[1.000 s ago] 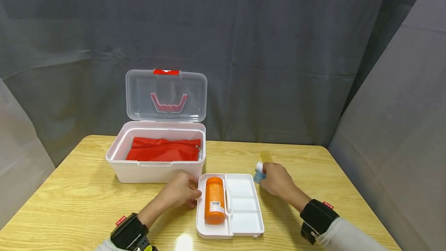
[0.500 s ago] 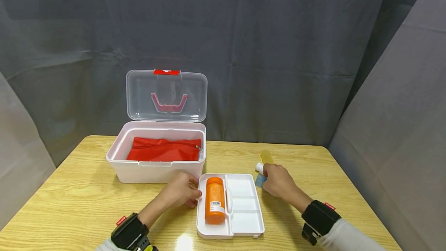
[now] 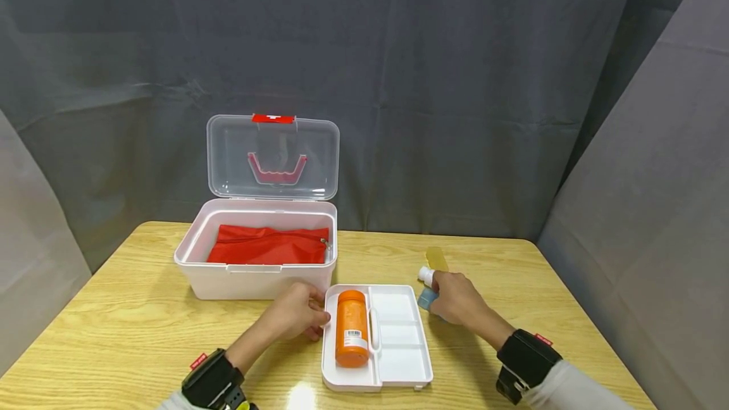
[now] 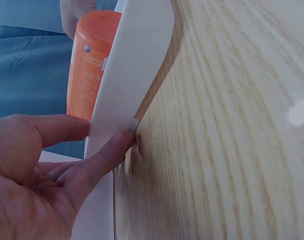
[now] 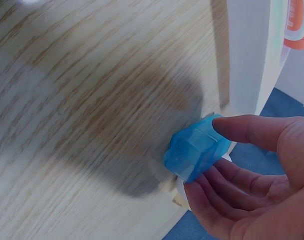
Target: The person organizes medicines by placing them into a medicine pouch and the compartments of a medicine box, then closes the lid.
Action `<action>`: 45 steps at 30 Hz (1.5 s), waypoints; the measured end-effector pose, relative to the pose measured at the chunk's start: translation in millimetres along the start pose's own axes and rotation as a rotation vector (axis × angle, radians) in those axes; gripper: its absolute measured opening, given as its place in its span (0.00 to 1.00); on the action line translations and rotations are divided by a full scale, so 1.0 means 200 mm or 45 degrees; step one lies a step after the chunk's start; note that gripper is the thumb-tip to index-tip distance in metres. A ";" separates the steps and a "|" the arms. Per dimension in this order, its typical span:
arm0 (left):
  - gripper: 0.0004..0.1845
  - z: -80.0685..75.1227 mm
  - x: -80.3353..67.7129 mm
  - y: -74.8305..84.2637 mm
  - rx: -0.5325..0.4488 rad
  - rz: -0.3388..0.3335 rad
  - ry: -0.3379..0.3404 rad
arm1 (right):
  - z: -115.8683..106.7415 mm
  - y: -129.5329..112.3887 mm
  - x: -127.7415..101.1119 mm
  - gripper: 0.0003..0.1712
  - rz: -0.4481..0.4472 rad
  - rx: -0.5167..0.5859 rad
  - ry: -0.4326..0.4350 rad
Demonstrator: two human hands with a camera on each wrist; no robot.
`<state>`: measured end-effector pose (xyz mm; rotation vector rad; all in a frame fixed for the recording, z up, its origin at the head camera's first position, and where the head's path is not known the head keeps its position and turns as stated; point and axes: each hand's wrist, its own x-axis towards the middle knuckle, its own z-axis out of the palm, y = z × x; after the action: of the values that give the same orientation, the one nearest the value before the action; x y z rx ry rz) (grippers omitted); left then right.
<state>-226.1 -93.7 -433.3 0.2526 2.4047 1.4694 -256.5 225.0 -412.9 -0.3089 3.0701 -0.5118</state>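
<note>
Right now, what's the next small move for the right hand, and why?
Probably carry the blue bottle left over the white tray rim. The right hand grips it just beside the tray, whose right compartments are bare, while the left hand steadies the opposite edge.

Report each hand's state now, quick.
Left hand: pinches the edge of the white tray.
Right hand: grips the small blue bottle.

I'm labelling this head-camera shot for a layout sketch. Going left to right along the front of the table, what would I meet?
Left hand → orange bottle → white tray handle → the tray's empty compartments → small blue bottle → right hand.
</note>
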 end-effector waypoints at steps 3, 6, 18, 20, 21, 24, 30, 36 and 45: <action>0.14 0.00 0.00 0.00 0.002 -0.002 0.001 | -0.02 0.00 0.00 0.12 0.004 0.015 -0.011; 0.14 0.00 0.00 0.01 0.000 -0.004 0.005 | -0.05 -0.01 0.00 0.14 -0.013 0.035 0.005; 0.11 0.00 0.00 0.01 -0.004 0.005 -0.007 | -0.11 -0.20 -0.08 0.13 -0.089 0.023 0.029; 0.11 0.00 0.00 0.01 -0.002 0.005 -0.006 | -0.11 -0.24 -0.10 0.13 -0.103 0.028 0.001; 0.11 0.00 0.00 0.01 -0.002 0.004 -0.006 | -0.11 -0.25 -0.11 0.14 -0.116 0.025 -0.010; 0.12 0.00 0.00 0.01 -0.004 0.000 -0.001 | -0.10 -0.30 -0.15 0.16 -0.173 0.030 -0.039; 0.13 0.00 0.00 0.00 -0.023 -0.001 0.010 | -0.07 -0.36 -0.21 0.17 -0.289 0.039 -0.112; 0.13 0.00 -0.01 0.01 -0.005 -0.006 0.013 | -0.04 -0.38 -0.26 0.18 -0.348 0.047 -0.240; 0.13 0.00 0.00 0.01 -0.015 -0.013 0.008 | -0.02 -0.39 -0.29 0.20 -0.426 -0.008 -0.236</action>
<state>-224.9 -92.2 -431.6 0.2331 2.3975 1.4819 -183.9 164.6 -385.6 -0.8288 2.8503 -0.4500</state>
